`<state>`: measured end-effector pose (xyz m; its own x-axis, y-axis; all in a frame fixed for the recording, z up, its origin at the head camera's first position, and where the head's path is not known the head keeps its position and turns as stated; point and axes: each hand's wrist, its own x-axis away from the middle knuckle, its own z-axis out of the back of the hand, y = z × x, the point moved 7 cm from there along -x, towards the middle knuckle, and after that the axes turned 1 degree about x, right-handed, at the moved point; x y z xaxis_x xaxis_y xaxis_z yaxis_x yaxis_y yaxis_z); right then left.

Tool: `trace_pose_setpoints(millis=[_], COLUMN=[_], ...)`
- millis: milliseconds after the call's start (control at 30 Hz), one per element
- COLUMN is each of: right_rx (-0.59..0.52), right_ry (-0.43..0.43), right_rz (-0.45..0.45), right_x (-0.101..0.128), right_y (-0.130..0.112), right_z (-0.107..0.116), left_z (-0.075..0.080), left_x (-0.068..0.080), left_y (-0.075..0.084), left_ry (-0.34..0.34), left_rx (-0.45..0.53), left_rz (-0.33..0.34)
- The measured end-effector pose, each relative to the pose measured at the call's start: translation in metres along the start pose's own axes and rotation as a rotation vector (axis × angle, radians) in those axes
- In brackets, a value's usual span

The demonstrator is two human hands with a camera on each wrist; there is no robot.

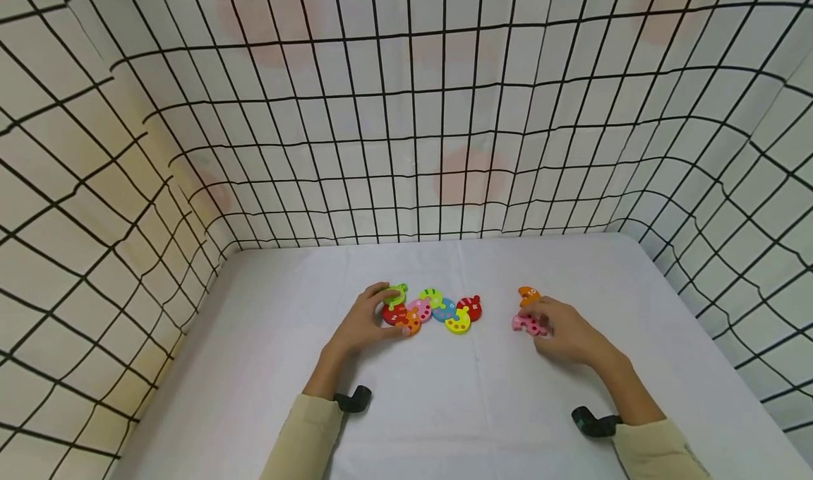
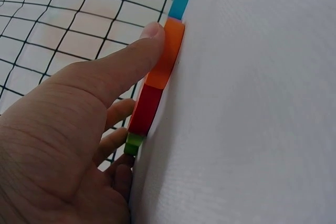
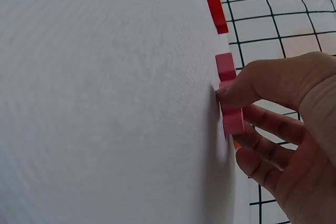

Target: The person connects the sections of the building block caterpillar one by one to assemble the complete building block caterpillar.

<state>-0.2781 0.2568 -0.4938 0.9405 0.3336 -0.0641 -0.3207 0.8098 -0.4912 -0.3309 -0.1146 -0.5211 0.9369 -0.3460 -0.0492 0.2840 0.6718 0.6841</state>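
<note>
My left hand (image 1: 365,323) spans the left end of a joined row of colourful puzzle pieces. Its thumb presses the edge of an orange puzzle piece (image 2: 169,51), and its fingers curl at a green puzzle piece (image 1: 398,298). Between those two lies a red puzzle piece (image 2: 145,109). The row runs on rightward through pink, lime, blue and yellow to a red end piece (image 1: 471,306). Farther right, my right hand (image 1: 568,332) pinches a pink puzzle piece (image 3: 233,121) close over the table. Just beyond its fingers sits a loose orange puzzle piece (image 1: 527,294), partly hidden.
A white cloth covers the table (image 1: 444,409). Black wire grid panels (image 1: 413,141) rise at the back and on both sides, with white sheeting behind them. Each wrist wears a black camera mount (image 1: 354,399) below the sleeve's cuff.
</note>
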Motion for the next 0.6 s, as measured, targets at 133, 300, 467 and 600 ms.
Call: trace_pose_setpoints(millis=[133, 300, 467, 600], right_rx=[-0.036, -0.049, -0.060, -0.053], right_ry=[-0.010, -0.026, -0.036, -0.042], right_rz=[0.007, -0.012, -0.047, -0.071], right_x=[-0.0010, -0.0032, -0.0044, -0.0050], right_y=[-0.0009, 0.0008, 0.0018, 0.0003], right_z=[-0.0011, -0.0047, -0.0080, -0.0096], left_z=[0.0004, 0.0004, 0.0008, 0.0007], left_x=[0.0005, 0.0008, 0.0008, 0.0006], left_y=[0.0016, 0.0040, 0.0043, 0.0039], left_ry=[-0.013, -0.024, -0.028, -0.023], left_rx=[0.003, 0.010, 0.011, -0.003], left_rz=[-0.010, -0.022, -0.020, -0.029])
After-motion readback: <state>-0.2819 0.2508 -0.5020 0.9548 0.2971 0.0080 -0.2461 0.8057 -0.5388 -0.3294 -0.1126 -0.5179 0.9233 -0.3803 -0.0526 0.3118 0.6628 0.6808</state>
